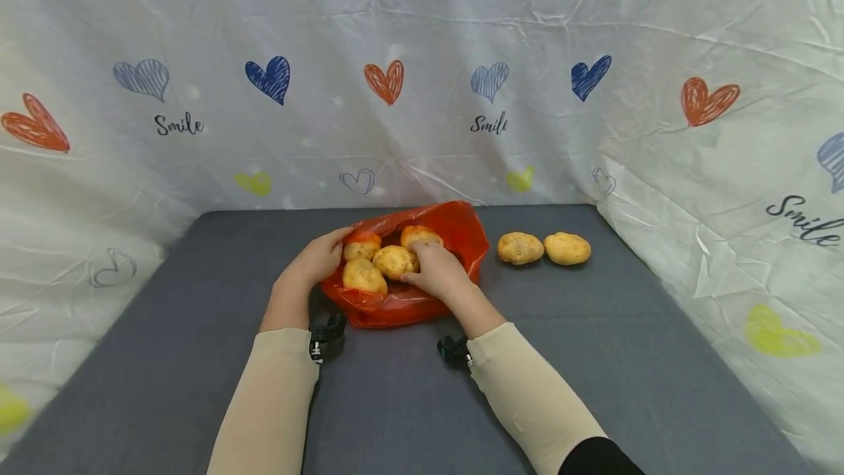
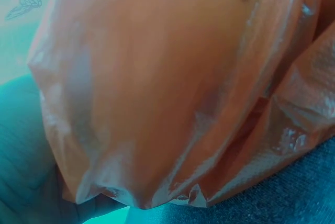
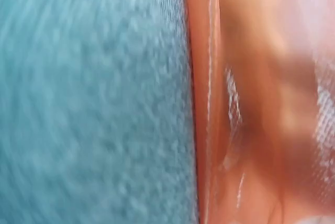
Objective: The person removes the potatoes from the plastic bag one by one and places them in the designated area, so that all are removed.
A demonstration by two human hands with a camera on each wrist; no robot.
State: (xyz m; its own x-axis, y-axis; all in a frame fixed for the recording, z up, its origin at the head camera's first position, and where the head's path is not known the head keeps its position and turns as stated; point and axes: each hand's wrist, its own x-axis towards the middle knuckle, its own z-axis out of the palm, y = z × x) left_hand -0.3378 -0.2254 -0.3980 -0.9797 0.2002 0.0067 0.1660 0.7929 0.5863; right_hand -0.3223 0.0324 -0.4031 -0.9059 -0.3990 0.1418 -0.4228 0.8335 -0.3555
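Note:
A red plastic bag (image 1: pixel 461 229) lies with its mouth open on the table, several potatoes (image 1: pixel 365 276) showing inside. At the bag's left rim, my left hand (image 1: pixel 316 259) holds the plastic, its fingertips beside a potato. The left wrist view has that hand (image 2: pixel 23 145) against the crinkled bag (image 2: pixel 152 88). My right hand (image 1: pixel 438 270) reaches into the mouth and grips a potato (image 1: pixel 394 262) in the middle, thumb at its lower right. Another potato (image 1: pixel 418 234) is partly behind the right fingers. In the right wrist view, only the bag (image 3: pixel 261 130) and table cloth appear.
Two potatoes, one (image 1: pixel 520 248) beside the other (image 1: pixel 568 248), lie on the table right of the bag. Grey cloth (image 1: pixel 395 402) covers the table. A white sheet (image 1: pixel 428 13) printed with hearts hangs behind and along the sides.

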